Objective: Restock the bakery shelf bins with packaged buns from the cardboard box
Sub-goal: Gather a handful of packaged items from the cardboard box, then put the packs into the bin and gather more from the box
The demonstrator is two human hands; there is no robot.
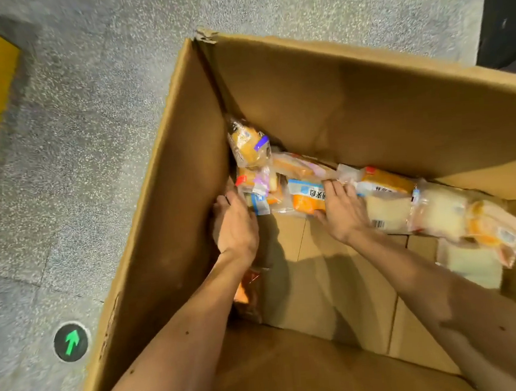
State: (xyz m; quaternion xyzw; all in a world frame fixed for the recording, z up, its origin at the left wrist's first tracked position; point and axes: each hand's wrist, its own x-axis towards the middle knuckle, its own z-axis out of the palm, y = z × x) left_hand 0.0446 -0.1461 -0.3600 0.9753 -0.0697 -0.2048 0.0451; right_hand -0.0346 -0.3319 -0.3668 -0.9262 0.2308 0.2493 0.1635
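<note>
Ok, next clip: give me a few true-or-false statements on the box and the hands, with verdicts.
1. Both the left hand and the right hand are inside the cardboard box. True.
2. The box is filled to its rim with packaged buns. False: they lie low along the far wall, and bare bottom shows.
3. The right hand grips an orange packet. True.
4. A green arrow marker lies on the floor right of the box. False: it is left of it.
</note>
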